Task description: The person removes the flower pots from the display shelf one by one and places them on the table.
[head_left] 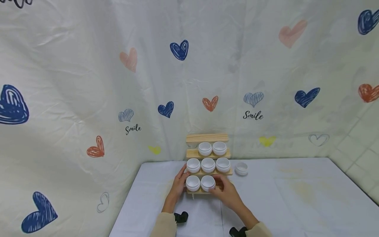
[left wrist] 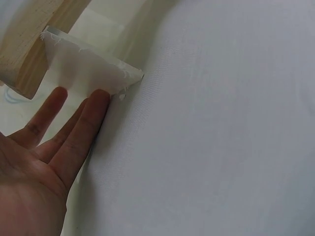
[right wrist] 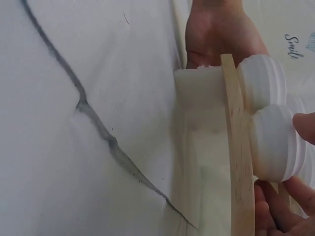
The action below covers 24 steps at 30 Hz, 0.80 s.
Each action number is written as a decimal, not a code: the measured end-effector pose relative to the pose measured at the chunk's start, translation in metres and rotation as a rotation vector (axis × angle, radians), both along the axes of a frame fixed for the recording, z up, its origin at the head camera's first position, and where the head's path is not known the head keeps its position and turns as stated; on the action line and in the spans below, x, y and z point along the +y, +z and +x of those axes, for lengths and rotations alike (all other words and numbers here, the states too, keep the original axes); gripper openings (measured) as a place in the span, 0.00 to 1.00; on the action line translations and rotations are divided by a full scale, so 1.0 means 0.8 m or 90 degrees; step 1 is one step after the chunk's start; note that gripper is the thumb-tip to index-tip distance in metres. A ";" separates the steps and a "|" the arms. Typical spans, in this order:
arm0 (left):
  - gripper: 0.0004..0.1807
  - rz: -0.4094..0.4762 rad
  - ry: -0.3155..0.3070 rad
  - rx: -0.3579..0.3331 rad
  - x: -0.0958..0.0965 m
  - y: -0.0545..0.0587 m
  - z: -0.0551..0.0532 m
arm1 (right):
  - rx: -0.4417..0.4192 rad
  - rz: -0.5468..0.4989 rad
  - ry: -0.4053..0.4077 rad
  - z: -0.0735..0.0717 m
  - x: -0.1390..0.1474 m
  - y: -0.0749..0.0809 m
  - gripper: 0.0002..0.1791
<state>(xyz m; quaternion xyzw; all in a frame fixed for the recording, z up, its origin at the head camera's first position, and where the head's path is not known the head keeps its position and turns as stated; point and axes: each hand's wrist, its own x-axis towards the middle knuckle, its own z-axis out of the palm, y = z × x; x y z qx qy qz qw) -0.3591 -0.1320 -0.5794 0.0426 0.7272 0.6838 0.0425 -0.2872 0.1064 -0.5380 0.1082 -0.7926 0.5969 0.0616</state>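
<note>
Seven white jars on a tiered stand

The right hand pinches the right-hand jar on the stand's lowest step; the left hand, fingers extended, grasping nothing, touches the stand's left side.

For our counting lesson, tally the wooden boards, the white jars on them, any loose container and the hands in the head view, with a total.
Wooden boards: 4
White jars on the boards: 7
Loose container on the table: 1
Left hand and right hand: 2
Total: 14
</note>
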 end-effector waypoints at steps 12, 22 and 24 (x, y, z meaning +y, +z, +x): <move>0.34 0.025 -0.011 -0.009 0.006 -0.004 -0.004 | 0.019 0.053 -0.031 -0.005 -0.005 0.003 0.33; 0.34 0.014 0.002 -0.008 0.000 -0.003 -0.002 | 0.034 0.063 -0.039 -0.009 -0.012 -0.002 0.34; 0.35 0.013 0.004 -0.006 -0.001 -0.003 -0.003 | 0.029 0.064 -0.042 -0.011 -0.013 -0.004 0.34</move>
